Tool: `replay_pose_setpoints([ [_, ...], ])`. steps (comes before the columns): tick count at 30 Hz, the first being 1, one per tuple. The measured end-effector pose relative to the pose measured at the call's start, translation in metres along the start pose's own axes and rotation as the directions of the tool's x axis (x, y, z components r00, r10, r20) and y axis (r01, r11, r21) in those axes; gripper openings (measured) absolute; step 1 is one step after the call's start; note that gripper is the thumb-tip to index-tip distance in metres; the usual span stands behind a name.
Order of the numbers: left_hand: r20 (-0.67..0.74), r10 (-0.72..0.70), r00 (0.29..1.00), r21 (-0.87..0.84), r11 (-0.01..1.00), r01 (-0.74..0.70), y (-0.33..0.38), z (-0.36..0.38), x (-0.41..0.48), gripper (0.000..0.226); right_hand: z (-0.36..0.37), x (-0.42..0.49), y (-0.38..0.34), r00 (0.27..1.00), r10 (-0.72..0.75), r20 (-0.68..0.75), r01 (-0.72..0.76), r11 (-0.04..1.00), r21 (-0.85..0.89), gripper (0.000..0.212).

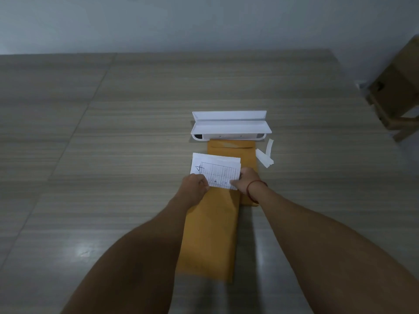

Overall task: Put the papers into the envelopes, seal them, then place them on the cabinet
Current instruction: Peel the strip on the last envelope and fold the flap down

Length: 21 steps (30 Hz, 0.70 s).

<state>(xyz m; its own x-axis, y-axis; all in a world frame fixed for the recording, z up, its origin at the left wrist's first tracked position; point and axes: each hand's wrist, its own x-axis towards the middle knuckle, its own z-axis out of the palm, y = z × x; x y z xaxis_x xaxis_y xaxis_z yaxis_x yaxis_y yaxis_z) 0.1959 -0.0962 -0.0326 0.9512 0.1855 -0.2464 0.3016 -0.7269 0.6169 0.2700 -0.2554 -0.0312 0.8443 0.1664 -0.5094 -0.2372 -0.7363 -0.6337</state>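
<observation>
On a pale, wood-grained tiled floor, seen from above, two bare forearms reach forward to a long brown envelope [210, 234] lying lengthwise, its open mouth at the far end. A bundle of folded white papers [215, 168], handwritten with a grid and a large numeral on top, sits at that mouth, most of it outside the envelope. The left hand [195, 185] pinches the papers' near left corner with curled fingers. The right hand [246, 180], with a red cord bracelet [254, 186] at the wrist, is clamped on the near right corner. Holding both corners likely keeps the bundle square to the opening, so it slides in without catching.

Just beyond lies a small stack of spare envelopes [231, 148], flap end tucked against a white plastic device [229, 128] with a raised lid. To its right lie loose white strips [265, 155], probably backing peeled from an adhesive flap. At the far right edge stands pale wooden furniture [394, 87], possibly the cabinet, well apart from the work. Sealing has not begun on this envelope
</observation>
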Motion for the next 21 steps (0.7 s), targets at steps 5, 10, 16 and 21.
replay_pose_setpoints([
  [5,0.004,-0.013,1.0,-0.028,1.0,0.013,0.001,0.0,-0.002,0.014,-0.002,0.001,-0.006,0.998,-0.001,-0.058,0.004,0.999,0.045,0.028],
  [10,0.045,-0.046,0.998,-0.046,0.998,0.048,-0.004,0.003,-0.006,0.012,0.003,-0.004,0.002,1.0,-0.003,-0.028,0.002,1.0,-0.023,0.035],
  [16,0.038,-0.029,0.999,-0.061,0.998,0.031,-0.006,0.004,-0.006,0.011,-0.001,-0.005,-0.002,0.998,-0.045,0.039,0.05,0.987,-0.155,0.037],
  [21,0.033,-0.022,0.999,-0.07,0.997,0.024,-0.007,0.004,-0.005,0.009,-0.006,-0.002,-0.005,0.998,-0.061,0.033,0.064,0.994,-0.083,0.039],
])
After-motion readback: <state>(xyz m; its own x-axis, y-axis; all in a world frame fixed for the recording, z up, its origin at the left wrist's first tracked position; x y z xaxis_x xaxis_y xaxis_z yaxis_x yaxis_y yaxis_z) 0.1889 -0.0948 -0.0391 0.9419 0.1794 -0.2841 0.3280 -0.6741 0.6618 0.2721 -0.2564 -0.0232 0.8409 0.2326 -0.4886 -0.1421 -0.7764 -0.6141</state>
